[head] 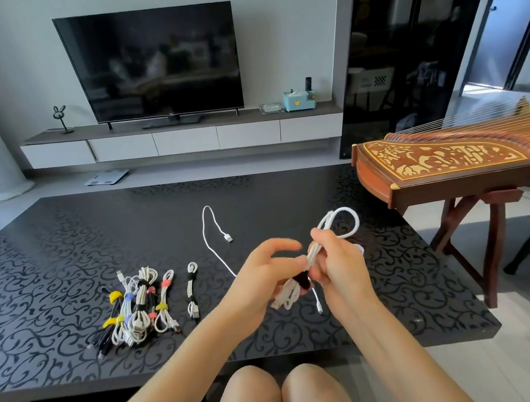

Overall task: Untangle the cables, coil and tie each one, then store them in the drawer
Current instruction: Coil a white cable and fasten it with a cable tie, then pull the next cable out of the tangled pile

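A coiled white cable [340, 225] is held above the black patterned table [64, 259]. My right hand [337, 258] grips the bundle around its middle. My left hand [266, 274] pinches the bundle near a dark tie [301, 279] wrapped around it. The bundle's plug ends hang below my hands. A loose white cable [209, 237] lies uncoiled on the table beyond my left hand. To the left lies a pile of several tied cables [136, 303] with yellow, blue, pink and black ties. One more tied white cable [192, 290] lies beside that pile.
A wooden zither [452, 161] on a stand sits off the table's right side. A TV [153, 64] stands on a low white drawer cabinet [183, 140] against the far wall. A scale [106, 177] lies on the floor. My knees are below the table's near edge.
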`<state>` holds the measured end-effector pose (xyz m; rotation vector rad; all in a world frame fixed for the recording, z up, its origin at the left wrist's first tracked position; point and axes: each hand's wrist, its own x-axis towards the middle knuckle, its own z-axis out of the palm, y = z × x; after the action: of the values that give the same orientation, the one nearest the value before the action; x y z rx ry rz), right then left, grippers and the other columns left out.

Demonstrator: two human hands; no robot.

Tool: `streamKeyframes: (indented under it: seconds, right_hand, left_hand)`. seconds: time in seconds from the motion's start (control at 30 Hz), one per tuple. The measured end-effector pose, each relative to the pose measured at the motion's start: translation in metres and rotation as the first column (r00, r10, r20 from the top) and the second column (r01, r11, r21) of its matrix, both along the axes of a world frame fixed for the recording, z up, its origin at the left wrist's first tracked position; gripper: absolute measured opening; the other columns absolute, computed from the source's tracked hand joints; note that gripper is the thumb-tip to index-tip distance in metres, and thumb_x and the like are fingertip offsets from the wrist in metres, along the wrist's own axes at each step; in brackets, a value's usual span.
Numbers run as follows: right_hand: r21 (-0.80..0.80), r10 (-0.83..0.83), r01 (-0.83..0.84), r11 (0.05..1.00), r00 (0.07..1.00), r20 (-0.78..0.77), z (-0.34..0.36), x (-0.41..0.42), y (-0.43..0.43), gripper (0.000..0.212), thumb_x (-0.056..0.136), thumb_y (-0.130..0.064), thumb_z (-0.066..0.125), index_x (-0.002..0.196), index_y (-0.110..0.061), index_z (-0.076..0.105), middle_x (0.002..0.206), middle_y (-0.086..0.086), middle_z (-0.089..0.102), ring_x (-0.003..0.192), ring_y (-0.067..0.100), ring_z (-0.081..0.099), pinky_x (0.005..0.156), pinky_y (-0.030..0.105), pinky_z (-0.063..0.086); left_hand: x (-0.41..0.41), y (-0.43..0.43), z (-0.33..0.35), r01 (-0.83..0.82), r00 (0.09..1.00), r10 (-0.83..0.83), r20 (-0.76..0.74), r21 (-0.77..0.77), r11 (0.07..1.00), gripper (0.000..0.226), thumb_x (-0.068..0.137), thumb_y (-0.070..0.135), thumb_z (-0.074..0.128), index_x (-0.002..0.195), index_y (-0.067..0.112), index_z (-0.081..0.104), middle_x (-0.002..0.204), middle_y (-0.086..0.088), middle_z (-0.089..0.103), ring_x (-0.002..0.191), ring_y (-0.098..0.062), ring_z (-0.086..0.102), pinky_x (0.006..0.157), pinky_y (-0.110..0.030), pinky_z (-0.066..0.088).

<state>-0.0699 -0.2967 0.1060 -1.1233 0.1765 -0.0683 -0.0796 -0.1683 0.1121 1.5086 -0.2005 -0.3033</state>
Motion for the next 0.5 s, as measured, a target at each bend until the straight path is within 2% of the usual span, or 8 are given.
streamKeyframes:
  seconds: [0.07,0.13,0.23,0.3,0.37,0.43,0.5]
  right_hand:
    - [-0.012,0.106,-0.106,0.994,0.993,-0.043,-0.013,0.005,0.003,0.036,0.091,-0.014,0.053,0.057,-0.009,0.044,0.040,0.000,0.033,0.037,0.012,0.035,0.041,0.024,0.036]
    - [-0.060,0.133,-0.136,0.989,0.990,-0.053,-0.028,0.010,0.011,0.029,0.090,-0.011,0.055,0.061,-0.003,0.054,0.044,0.003,0.035,0.043,0.016,0.036,0.048,0.025,0.036]
    - [-0.196,0.031,-0.038,0.980,0.999,-0.036,-0.050,0.014,0.030,0.026,0.081,-0.002,0.058,0.056,-0.002,0.052,0.043,0.000,0.035,0.044,0.013,0.030,0.044,0.023,0.028]
    - [-0.279,0.002,-0.005,0.960,1.000,-0.011,-0.063,0.017,0.047,0.023,0.079,-0.003,0.060,0.058,-0.003,0.050,0.043,-0.002,0.034,0.041,0.009,0.029,0.040,0.020,0.028]
    - [-0.363,0.030,-0.041,0.931,0.999,-0.035,-0.073,0.022,0.058,0.033,0.083,-0.013,0.064,0.056,-0.001,0.050,0.043,-0.002,0.036,0.040,0.008,0.032,0.041,0.019,0.030]
    - [-0.448,0.151,-0.201,0.871,0.978,-0.145,-0.078,0.031,0.069,0.045,0.086,-0.032,0.065,0.060,0.003,0.059,0.046,0.000,0.046,0.040,0.009,0.036,0.041,0.019,0.031]
    - [-0.463,0.275,-0.374,0.804,0.923,-0.268,-0.081,0.038,0.078,0.041,0.086,-0.046,0.063,0.070,-0.008,0.068,0.055,0.003,0.059,0.042,0.010,0.041,0.040,0.020,0.031]
  left_hand:
    - [0.002,0.011,-0.007,0.041,0.999,-0.040,-0.024,0.054,0.998,0.020,0.087,0.017,0.064,0.100,0.002,0.064,0.083,-0.011,0.069,0.073,-0.021,0.066,0.064,-0.026,0.050]
    - [0.004,0.024,-0.015,0.048,0.999,-0.047,-0.013,0.142,0.989,0.016,0.092,0.014,0.060,0.092,0.000,0.068,0.081,-0.008,0.070,0.072,-0.019,0.067,0.061,-0.021,0.050]
    - [0.002,0.039,-0.028,0.049,0.998,-0.039,-0.049,0.228,0.973,0.014,0.091,0.015,0.061,0.089,0.004,0.069,0.080,-0.008,0.073,0.069,-0.019,0.069,0.059,-0.022,0.051]
    - [0.001,0.050,-0.040,-0.002,0.997,0.021,-0.074,0.250,0.968,0.013,0.092,0.014,0.060,0.086,0.006,0.069,0.079,-0.008,0.073,0.068,-0.019,0.070,0.057,-0.024,0.052]
    - [0.003,0.062,-0.051,-0.084,0.989,0.111,-0.101,0.242,0.967,0.015,0.093,0.012,0.058,0.084,0.007,0.068,0.078,-0.008,0.073,0.066,-0.019,0.069,0.057,-0.026,0.054]
    - [0.006,0.077,-0.061,-0.190,0.967,0.224,-0.123,0.237,0.953,0.018,0.094,0.012,0.057,0.082,0.007,0.069,0.077,-0.009,0.073,0.065,-0.019,0.069,0.059,-0.029,0.055]
    - [0.012,0.094,-0.072,-0.311,0.938,0.344,-0.040,0.340,0.887,0.019,0.093,0.011,0.058,0.078,0.008,0.069,0.073,-0.006,0.072,0.060,-0.016,0.068,0.058,-0.024,0.055]
